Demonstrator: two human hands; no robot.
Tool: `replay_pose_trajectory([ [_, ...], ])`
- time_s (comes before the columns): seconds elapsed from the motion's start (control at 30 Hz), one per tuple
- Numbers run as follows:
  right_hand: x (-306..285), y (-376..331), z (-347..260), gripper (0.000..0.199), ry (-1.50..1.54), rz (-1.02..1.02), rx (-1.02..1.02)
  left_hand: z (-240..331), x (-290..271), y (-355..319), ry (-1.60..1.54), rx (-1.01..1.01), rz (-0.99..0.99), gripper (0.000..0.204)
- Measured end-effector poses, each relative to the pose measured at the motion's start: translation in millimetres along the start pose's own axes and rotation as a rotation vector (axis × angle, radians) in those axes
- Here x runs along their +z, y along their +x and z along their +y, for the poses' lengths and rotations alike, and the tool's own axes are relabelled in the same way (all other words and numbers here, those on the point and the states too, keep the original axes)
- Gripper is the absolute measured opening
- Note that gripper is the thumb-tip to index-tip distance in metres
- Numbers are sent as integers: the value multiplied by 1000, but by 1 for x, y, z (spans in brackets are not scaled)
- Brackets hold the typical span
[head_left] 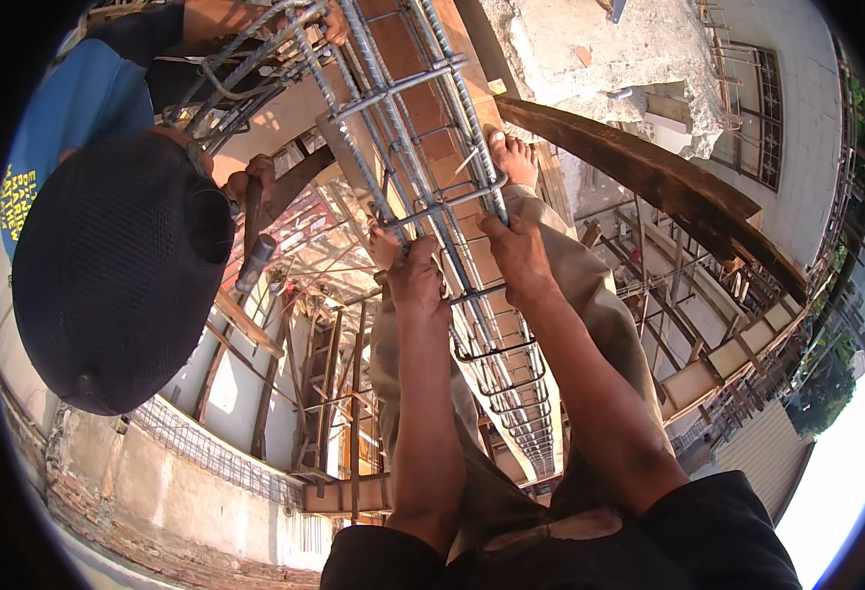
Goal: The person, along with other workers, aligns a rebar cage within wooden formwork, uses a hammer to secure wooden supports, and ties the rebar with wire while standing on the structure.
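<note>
A long steel rebar cage (pixel 393 90) runs away from me between my legs, its ribbed bars tied with square stirrups. My left hand (pixel 418 279) is closed round the cage's left bar, just past a stirrup. Level with it, my right hand (pixel 519 258) wraps the end of the right-hand bar. My bare feet stand either side of the cage, the right foot (pixel 514 160) on a wooden edge. At the left, a co-worker in a black cap (pixel 122 265) and blue shirt grips a hammer (pixel 255 262); their other hand (pixel 336 22) touches the cage's far end.
Brown formwork boards (pixel 398 44) lie under the cage. A dark timber beam (pixel 639 162) slants down on the right, near broken concrete (pixel 609 59). Below are wooden props (pixel 329 364) and a drop to lower levels. A brick-edged wall (pixel 157 492) stands at lower left.
</note>
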State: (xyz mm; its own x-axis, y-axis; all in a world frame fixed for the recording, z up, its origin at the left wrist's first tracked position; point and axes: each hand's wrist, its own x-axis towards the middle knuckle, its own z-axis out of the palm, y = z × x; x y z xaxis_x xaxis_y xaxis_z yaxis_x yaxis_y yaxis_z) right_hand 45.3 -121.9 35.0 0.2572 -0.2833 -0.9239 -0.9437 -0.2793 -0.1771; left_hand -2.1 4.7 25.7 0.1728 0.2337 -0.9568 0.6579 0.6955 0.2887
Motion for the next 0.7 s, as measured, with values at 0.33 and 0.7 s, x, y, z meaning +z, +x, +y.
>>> replay_pose_trajectory([
  [0.33, 0, 2, 3, 45, 49, -6, -35, -9, -4, 8, -51, 67, -14, 6],
  [0.7, 1, 1, 0, 46, 29, 7, -34, 0, -1, 4, 54, 11, -2, 7],
])
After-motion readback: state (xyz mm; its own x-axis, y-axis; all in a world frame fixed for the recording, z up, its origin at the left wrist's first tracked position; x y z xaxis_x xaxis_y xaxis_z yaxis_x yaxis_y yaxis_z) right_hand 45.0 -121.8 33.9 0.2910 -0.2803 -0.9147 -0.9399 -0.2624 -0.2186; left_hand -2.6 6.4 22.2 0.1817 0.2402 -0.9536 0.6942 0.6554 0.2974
